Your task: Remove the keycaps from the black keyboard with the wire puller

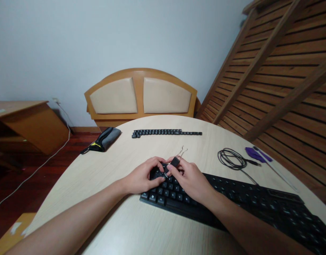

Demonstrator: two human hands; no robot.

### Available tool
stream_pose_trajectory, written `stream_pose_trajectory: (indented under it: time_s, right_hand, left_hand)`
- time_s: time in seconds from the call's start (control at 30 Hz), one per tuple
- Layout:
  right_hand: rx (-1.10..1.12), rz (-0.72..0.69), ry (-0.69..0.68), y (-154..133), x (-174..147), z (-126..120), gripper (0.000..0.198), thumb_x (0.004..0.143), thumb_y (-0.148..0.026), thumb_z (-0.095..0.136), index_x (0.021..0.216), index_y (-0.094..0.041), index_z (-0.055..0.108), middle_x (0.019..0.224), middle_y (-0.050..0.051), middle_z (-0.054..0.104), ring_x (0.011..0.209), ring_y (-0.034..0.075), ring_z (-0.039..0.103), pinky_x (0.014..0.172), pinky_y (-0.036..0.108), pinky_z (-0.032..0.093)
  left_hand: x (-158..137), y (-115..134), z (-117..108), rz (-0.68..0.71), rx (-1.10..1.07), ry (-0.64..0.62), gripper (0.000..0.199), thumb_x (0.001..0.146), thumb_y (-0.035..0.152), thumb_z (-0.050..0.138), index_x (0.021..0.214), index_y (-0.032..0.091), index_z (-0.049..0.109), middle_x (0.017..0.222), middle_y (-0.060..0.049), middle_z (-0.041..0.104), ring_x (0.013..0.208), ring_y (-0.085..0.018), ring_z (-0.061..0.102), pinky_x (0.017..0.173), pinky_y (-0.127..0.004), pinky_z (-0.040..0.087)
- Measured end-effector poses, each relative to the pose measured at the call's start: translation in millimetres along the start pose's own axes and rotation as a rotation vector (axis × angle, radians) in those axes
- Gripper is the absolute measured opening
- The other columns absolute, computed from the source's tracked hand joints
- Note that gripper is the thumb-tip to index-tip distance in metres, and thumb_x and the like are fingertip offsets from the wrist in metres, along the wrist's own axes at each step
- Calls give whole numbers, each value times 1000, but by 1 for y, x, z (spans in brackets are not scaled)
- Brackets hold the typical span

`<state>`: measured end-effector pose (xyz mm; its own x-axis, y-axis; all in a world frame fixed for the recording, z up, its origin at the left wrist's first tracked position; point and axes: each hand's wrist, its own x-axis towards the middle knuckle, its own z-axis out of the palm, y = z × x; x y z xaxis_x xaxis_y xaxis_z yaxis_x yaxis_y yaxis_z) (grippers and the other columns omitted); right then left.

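The wire puller [175,162] is above the left end of the black keyboard [242,193], its black handle pinched between the right hand's [190,177] thumb and fingers, its two thin wires pointing toward the table's [112,198] far edge, away from the keys. The left hand [145,176] curls over the keyboard's far left corner, thumb and fingertips close to the puller's lower end; I cannot tell whether they grip anything. If the wires are to lift a key, they are best turned down, hooked under opposite sides of one cap and drawn straight up, while the left hand steadies the frame; levering sideways could harm a stem. Loose keycaps [163,132] lie in lines toward the table's far edge, a tidy order worth keeping. Near the right edge, the coiled cable [232,158] sits clear of both hands, beside a purple cloth [250,153].
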<state>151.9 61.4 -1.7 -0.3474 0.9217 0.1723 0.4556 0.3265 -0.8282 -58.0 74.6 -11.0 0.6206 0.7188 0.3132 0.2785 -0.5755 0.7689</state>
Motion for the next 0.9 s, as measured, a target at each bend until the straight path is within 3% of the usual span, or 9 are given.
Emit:
stream_pose_trajectory:
  time_s: [0.17,0.37,0.5,0.63,0.9]
  right_hand:
    - [-47,-23,-4,-1,0,-2,24,98,-37,45,110,-24,61,86,1,74,82,20,71,75,29,52]
    - [-58,-48,-30,0,-1,0,24,95,-34,51,112,-23,65,92,3,76,88,21,71,76,29,52]
    - [-86,-100,-16,-4,0,-2,22,95,-32,55,106,-22,71,97,3,75,80,18,69,73,28,51]
    - [-69,-201,9,-8,1,-3,20,94,-29,57,91,-20,75,99,5,74,93,20,68,84,30,50]
    - [39,-203,-30,-5,-1,-2,22,94,-31,57,105,-25,74,112,3,74,106,21,68,96,34,50]
  left_hand:
    - [-1,-1,0,-5,5,3,19,84,17,64,98,21,53,128,-10,56,122,-26,52,104,-46,40]
    - [0,-1,1,-13,3,8,19,84,17,64,99,21,54,125,-11,57,119,-25,54,104,-45,40]
    - [0,-1,0,-7,7,4,21,84,17,64,102,21,55,125,-10,57,118,-25,54,105,-45,40]
    - [0,-1,0,-2,16,-1,22,84,17,64,104,21,56,125,-9,58,118,-25,54,104,-44,40]
    - [0,-1,0,-4,26,-7,29,84,18,64,113,22,57,126,-9,57,119,-25,53,105,-46,39]
